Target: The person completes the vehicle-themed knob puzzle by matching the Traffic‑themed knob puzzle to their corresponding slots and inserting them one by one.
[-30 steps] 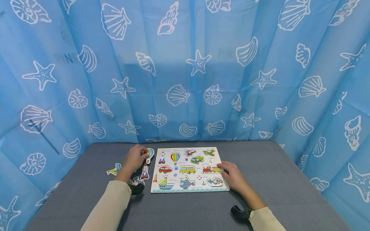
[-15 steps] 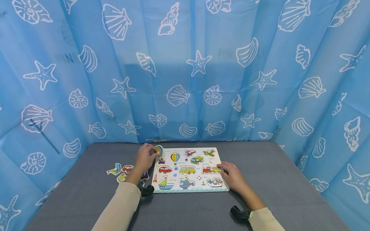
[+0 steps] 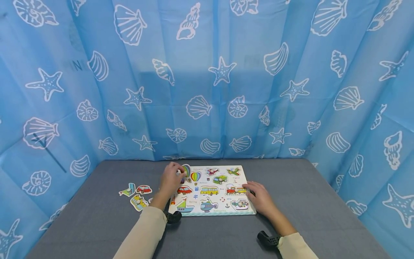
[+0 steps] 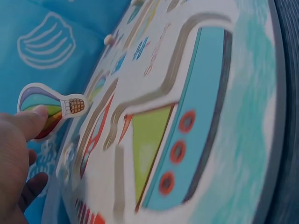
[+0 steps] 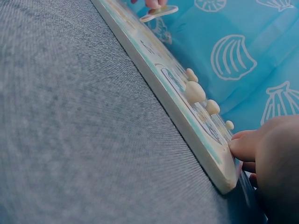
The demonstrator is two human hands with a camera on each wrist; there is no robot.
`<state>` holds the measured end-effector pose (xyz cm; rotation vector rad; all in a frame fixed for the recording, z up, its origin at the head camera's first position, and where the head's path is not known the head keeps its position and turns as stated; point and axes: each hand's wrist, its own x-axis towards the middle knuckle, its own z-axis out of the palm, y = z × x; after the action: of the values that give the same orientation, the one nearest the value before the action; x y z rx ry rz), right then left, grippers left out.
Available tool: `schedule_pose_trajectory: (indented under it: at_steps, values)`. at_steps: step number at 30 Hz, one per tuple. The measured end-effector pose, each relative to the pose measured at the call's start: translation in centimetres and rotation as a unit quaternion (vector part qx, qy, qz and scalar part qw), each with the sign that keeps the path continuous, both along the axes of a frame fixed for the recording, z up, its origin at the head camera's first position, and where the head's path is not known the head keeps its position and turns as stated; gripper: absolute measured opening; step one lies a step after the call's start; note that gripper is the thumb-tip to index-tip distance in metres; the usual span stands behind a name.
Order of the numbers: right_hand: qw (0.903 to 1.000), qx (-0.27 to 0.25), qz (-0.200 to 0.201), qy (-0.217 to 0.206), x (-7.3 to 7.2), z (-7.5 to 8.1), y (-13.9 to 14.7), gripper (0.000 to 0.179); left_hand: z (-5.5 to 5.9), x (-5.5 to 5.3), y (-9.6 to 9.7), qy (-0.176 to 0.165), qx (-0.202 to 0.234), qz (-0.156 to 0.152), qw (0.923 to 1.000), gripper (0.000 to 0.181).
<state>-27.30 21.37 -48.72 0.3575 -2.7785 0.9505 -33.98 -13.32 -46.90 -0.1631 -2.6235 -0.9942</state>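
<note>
My left hand (image 3: 170, 180) pinches a hot-air balloon puzzle piece (image 3: 186, 171) by its front. It is over the upper left of a white wooden puzzle board (image 3: 207, 213), beside the printed balloon (image 3: 195, 176). In the left wrist view the balloon piece (image 4: 74, 106) is tilted and raised above the board, with the sailboat recess (image 4: 149, 149) close by. My right hand (image 3: 261, 198) holds the board's right edge, its thumb (image 5: 243, 144) on top near the ship piece (image 3: 240, 204) and other fingers curled at the side. Wooden knobs (image 5: 195, 92) stand up from the board.
Left of the board lie loose pieces: a sailboat (image 3: 128, 190), a red car (image 3: 143, 189) and a yellow bus (image 3: 139, 202). My left sleeve (image 3: 145, 226) hides part of that area. A blue shell-print curtain (image 3: 207, 82) hangs behind the grey table (image 3: 207, 237).
My left hand has carried the balloon piece rightward from the table beside the board to over its upper left, uncovering the car and bus pieces. My right hand stays at the right edge.
</note>
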Motion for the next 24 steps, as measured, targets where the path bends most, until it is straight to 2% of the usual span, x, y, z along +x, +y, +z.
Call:
schedule_pose_trajectory:
  at_steps: [6,12,18,24]
  values:
    - [1.0,0.004,-0.001,0.0,-0.1,0.0,0.0,0.031,0.0,0.2,1.0,0.012,0.0,-0.002,0.9999,0.01]
    - [1.0,0.002,0.001,0.002,-0.1,0.0,0.0,0.031,0.3,0.4,2.0,0.01,-0.053,0.005,0.9985,0.011]
    - [1.0,0.004,0.001,0.005,-0.1,0.0,0.1,0.031,0.6,0.6,2.7,0.008,-0.104,-0.005,0.9945,0.011]
    - [0.9999,0.002,0.009,0.013,0.1,0.0,0.0,0.03,0.1,0.6,3.0,0.011,-0.118,-0.015,0.9928,0.008]
